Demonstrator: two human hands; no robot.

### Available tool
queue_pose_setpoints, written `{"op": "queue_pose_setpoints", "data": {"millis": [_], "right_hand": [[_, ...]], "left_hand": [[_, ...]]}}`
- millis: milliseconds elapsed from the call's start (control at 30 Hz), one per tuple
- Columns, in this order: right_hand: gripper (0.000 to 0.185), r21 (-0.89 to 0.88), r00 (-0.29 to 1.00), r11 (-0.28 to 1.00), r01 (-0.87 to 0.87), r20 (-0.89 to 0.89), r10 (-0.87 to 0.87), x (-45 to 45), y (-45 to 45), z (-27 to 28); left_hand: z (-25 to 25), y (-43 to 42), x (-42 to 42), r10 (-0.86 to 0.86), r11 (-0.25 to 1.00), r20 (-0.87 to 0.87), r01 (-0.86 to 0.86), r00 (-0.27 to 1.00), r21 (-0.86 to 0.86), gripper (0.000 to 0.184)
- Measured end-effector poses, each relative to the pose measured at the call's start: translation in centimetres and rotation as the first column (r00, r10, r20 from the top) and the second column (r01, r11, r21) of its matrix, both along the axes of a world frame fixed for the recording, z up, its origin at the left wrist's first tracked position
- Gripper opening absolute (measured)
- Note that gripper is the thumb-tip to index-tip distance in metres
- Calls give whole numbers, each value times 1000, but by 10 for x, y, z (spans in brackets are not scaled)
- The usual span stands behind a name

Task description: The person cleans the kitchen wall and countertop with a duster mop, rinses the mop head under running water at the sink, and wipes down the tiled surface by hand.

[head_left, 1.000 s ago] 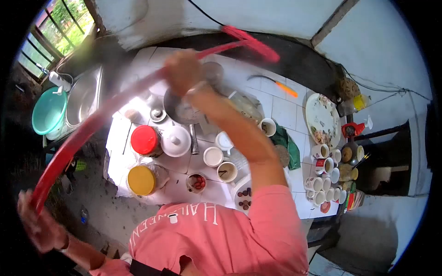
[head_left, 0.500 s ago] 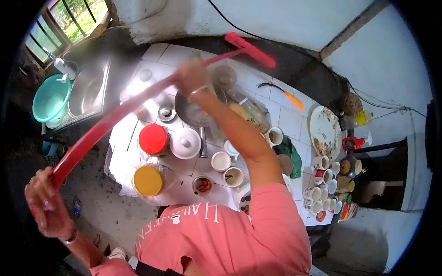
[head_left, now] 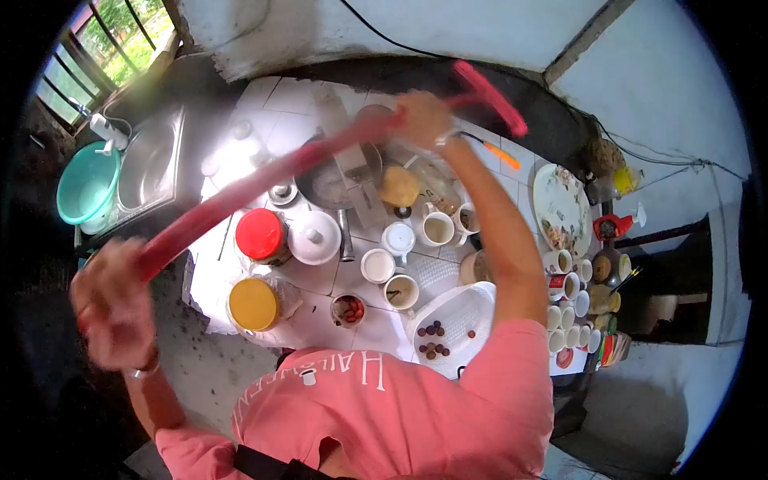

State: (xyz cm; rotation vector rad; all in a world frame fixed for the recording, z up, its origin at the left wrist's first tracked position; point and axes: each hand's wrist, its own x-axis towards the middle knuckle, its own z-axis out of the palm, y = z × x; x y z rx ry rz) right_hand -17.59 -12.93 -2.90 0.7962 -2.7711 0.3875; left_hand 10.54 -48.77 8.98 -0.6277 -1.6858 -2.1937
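Observation:
A long red pole (head_left: 264,180) with a pinkish-red crosspiece (head_left: 491,98) at its far end slants up across the view above a tiled counter (head_left: 292,104). Blurred by motion, my left hand (head_left: 116,304) is wrapped round the lower end of the pole. Nearer the crosspiece, my right hand (head_left: 424,120) grips the pole. Under the pole lies a frying pan (head_left: 324,188), partly hidden by it. An orange-handled curved blade (head_left: 502,156) lies on the tiles just right of my right hand.
Red-lidded (head_left: 258,234) and yellow-lidded (head_left: 253,305) jars stand near a white lidded pot (head_left: 314,238). Several cups surround a white basket (head_left: 456,324) with small dark fruits. A floral platter (head_left: 562,208) is at the right. At left are a sink (head_left: 148,168) and green basin (head_left: 88,184).
Both hands have moved to the right with the pole, my left hand also upward. The crosspiece has shifted right, and more of the white basket is visible.

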Motion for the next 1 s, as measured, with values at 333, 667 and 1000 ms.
{"op": "queue_pose_setpoints", "data": {"millis": [333,667,1000], "right_hand": [[15,-130,987,981,141,-58,-149,3,-92,-39],[32,-582,953,785,-215,-300,38,36,-233,46],[23,-476,900,879,-16,-390,-194,29,-119,59]], "left_hand": [[31,-102,12,93,986,43,-98,995,133,35],[147,-64,75,117,992,-381,-126,917,2,34],[43,-171,97,942,272,-124,-925,313,-263,40]]}}
